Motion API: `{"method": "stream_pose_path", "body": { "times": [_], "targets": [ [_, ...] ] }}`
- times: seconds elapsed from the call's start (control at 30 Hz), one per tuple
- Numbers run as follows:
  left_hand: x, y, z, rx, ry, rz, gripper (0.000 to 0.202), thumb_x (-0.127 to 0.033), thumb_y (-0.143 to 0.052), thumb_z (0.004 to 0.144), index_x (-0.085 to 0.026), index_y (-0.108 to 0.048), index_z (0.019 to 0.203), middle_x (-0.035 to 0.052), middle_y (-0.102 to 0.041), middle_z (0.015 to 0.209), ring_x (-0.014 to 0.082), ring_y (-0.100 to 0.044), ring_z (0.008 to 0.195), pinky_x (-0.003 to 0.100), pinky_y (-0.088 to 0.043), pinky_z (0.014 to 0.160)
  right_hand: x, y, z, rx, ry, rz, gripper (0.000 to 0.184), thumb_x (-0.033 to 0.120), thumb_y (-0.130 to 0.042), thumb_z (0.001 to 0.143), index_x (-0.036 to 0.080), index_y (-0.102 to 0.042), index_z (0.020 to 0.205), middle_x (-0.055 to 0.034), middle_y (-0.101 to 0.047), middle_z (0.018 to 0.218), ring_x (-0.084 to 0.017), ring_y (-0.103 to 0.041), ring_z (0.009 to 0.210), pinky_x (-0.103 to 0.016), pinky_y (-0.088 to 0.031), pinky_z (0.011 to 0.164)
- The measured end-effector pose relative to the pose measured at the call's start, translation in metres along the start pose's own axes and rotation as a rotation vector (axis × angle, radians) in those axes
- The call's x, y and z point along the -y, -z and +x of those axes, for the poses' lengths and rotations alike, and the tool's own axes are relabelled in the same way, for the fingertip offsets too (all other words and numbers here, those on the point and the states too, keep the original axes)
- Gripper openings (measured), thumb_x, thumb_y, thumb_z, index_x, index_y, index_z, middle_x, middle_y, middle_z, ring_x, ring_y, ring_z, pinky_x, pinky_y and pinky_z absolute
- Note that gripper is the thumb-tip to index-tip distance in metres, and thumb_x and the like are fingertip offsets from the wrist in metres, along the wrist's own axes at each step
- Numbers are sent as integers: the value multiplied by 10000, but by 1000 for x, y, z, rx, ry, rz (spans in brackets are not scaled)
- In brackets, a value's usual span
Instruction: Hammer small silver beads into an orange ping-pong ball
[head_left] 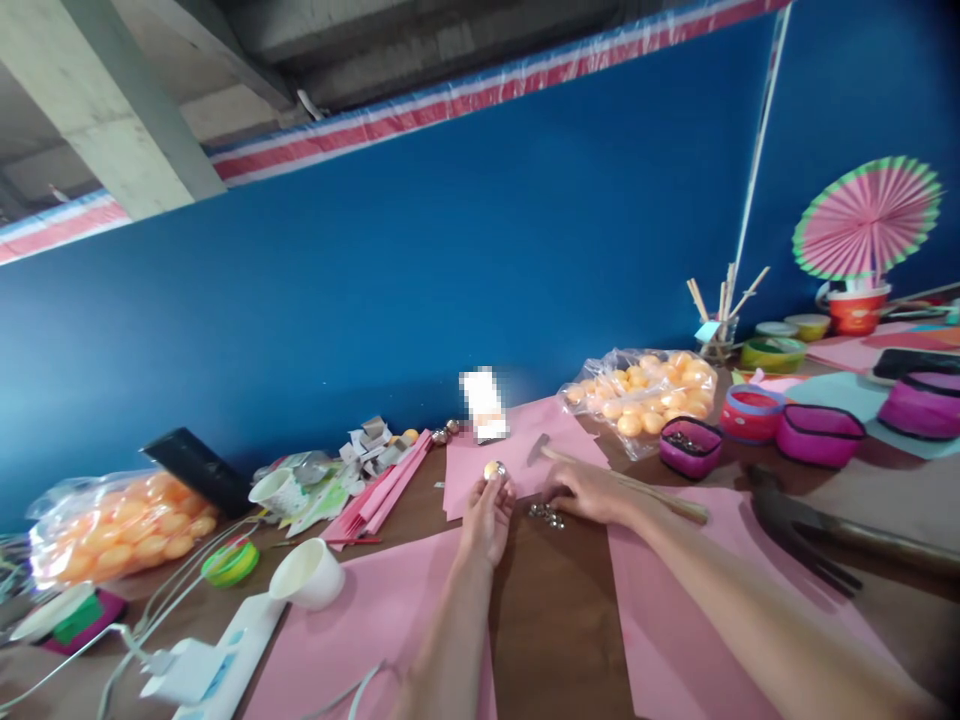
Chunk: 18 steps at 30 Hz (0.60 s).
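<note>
Between the fingertips of my left hand [487, 520] is a small orange ball [493, 470], partly covered with shiny silver metal. My right hand [576, 492] is bent downward, its fingers drawn together at the edge of a small pile of shiny metal pieces [547, 516], which look like thumbtacks. Whether a piece is in those fingers is hidden. A small wooden-handled hammer [675, 503] lies partly beneath my right wrist, its head beyond the hand. Pink paper sheets [480, 470] lie beyond and beside both hands on the brown table [555, 620].
Bags of orange balls [127, 525] [637, 395] stand left and right. A claw hammer [802, 525] lies at right near magenta containers [817, 435]. A white cup [307, 575], power strip [240, 650] and cables are at left. Two silvery balls [446, 432] sit before the blue wall [450, 250].
</note>
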<state>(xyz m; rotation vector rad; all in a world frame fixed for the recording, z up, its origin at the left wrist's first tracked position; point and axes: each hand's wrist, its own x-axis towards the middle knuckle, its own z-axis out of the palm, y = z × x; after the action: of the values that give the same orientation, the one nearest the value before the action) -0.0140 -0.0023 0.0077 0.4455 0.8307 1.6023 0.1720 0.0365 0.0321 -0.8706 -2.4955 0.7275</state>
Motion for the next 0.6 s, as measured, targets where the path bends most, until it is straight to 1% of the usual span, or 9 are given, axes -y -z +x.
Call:
{"method": "stream_pose_path", "body": {
  "times": [0.13, 0.27, 0.43, 0.6],
  "targets": [
    [-1, -1, -1, -2, -5, 12, 154, -147, -642, 681, -110, -603, 825, 59, -636, 783, 82, -595, 665, 175, -495, 628, 6, -2, 0, -33, -14, -35, 118, 215, -550, 745, 191, -652, 798, -31, -641, 813, -153, -575, 746, -248, -405, 676],
    [-2, -3, -3, -5, 1, 27, 144, -147, -645, 678, -104, -598, 807, 60, -632, 765, 81, -591, 649, 174, -495, 617, 8, -4, 1, -70, -18, -6, 121, 228, -538, 753, 184, -649, 780, -35, -648, 797, -160, -581, 753, -255, -410, 686],
    [-2, -4, -5, 13, -7, 39, 165, -152, -653, 671, -110, -595, 819, 50, -625, 778, 82, -592, 659, 172, -496, 625, 9, -9, 4, -171, -90, 32, 123, 236, -521, 757, 178, -626, 784, -31, -648, 789, -156, -578, 724, -247, -403, 644],
    [-2, -8, -8, 11, -7, 66, 199, -153, -663, 660, -117, -585, 839, 47, -619, 776, 89, -597, 666, 179, -496, 639, 9, -14, 6, -248, -104, -34, 107, 222, -496, 757, 181, -596, 758, -17, -627, 747, -143, -553, 672, -229, -374, 591]
  ]
}}
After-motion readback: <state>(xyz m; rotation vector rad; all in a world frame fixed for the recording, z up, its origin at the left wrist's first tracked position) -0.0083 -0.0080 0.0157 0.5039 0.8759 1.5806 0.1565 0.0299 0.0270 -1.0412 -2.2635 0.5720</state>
